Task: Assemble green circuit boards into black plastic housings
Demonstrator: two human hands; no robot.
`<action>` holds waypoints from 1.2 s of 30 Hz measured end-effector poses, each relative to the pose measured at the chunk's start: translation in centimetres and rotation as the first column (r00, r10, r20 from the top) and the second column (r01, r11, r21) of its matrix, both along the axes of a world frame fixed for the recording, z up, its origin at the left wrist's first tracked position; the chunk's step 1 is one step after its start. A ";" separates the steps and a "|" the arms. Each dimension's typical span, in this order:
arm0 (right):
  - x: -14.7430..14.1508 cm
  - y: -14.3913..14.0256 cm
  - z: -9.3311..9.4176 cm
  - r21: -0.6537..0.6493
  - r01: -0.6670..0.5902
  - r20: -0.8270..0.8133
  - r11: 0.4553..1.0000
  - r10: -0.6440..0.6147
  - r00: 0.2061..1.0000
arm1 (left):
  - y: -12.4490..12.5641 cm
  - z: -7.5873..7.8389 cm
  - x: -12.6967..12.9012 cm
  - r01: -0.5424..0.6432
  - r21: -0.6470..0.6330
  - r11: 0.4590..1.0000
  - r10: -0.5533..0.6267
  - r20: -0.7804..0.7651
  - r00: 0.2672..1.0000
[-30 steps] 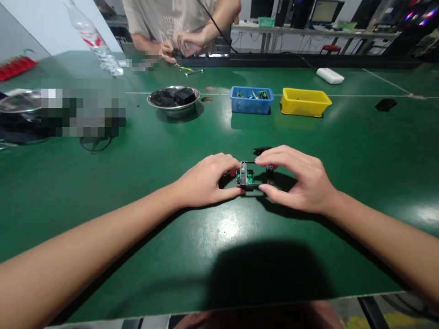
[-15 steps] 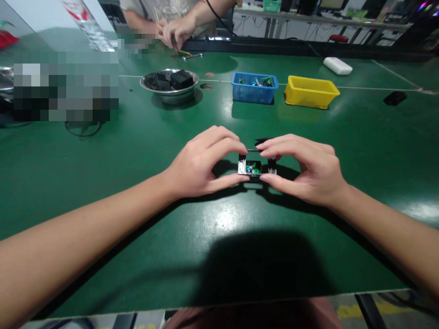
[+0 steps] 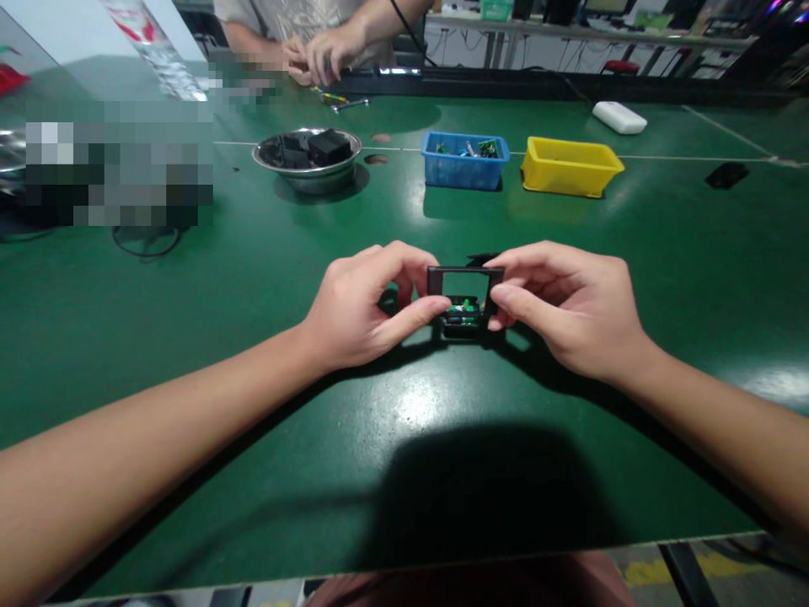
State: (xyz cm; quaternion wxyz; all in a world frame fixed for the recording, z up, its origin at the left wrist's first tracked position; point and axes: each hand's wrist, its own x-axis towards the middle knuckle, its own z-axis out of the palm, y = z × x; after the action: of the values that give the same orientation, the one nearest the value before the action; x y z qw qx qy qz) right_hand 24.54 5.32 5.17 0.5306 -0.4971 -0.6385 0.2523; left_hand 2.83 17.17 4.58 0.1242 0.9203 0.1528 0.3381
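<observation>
Both hands meet over the green surface [image 3: 404,438], close in front of the person. The left hand [image 3: 363,308] and the right hand [image 3: 569,308] pinch a little black frame [image 3: 466,274] from each side. The fingers are closed on its two ends, thumbs low and the other fingers on top. The frame stands up, tilted, and you can see through its open middle. Just under it sits a small black box [image 3: 463,322] with green parts inside. The frame looks like it touches the box at the bottom edge, but I cannot tell if it is snapped on. So I think the work is part way: the frame is at the box, but not flat on it yet.

Farther away stand a metal bowl [image 3: 308,173] with black pieces in it, a blue bin [image 3: 464,169] with small parts, and a yellow bin [image 3: 569,173]. A white block [image 3: 619,117] lies behind them. At the far edge, another person's hands [image 3: 316,59] are busy with something small.
</observation>
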 end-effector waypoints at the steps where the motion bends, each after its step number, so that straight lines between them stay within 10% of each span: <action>1: 0.0 0.1 -0.1 -0.031 -0.006 -0.057 1.000 0.005 0.998 | 0.2 0.0 0.0 0.029 0.000 1.000 -0.029 0.007 1.000; 8: 0.4 0.8 -0.4 -0.196 -0.056 -0.195 0.979 0.017 0.981 | 0.7 0.1 0.1 0.042 0.089 0.995 -0.040 -0.027 0.999; 19: 2.9 0.6 0.7 -0.117 -0.084 0.494 0.990 0.131 0.860 | 0.9 0.3 0.2 0.098 -0.073 0.993 -0.104 -0.095 0.990; 36: 2.7 0.8 0.5 -0.113 -0.110 0.635 0.988 0.157 0.757 | 1.2 0.3 0.5 0.110 -0.129 0.986 -0.140 -0.257 0.956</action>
State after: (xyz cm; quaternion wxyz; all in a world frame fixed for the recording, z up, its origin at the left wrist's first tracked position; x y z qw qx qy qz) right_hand 27.28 6.16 5.63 0.2440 -0.5243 -0.8060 0.1262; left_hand 3.30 18.42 4.87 0.1756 0.9566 0.1285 0.1940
